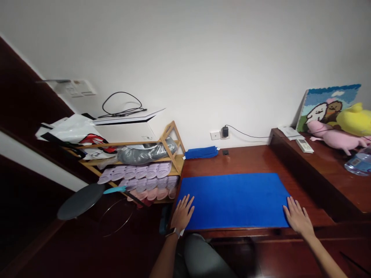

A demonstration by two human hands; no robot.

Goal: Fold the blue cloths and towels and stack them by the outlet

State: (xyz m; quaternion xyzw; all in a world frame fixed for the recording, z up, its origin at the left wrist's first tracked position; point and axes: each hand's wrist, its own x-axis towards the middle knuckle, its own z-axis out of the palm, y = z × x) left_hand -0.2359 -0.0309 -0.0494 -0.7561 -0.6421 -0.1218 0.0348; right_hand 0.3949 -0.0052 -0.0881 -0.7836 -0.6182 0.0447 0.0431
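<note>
A blue cloth (234, 200) lies spread flat on the reddish-brown wooden desk (240, 160). My left hand (182, 213) rests flat at the cloth's left edge with its fingers apart. At the right edge of the cloth lies my right hand (297, 216), palm down, fingers spread, partly over the wood. Neither hand holds anything. A folded blue cloth (201, 153) sits at the back left of the desk, near the wall, away from both hands.
Left of the desk stands a wooden rack (174, 148) with slippers (142, 170) and a white box (130, 129). A raised shelf on the right bears a remote (304, 145), a pink plush toy (336, 137) and a plastic bottle (358, 163).
</note>
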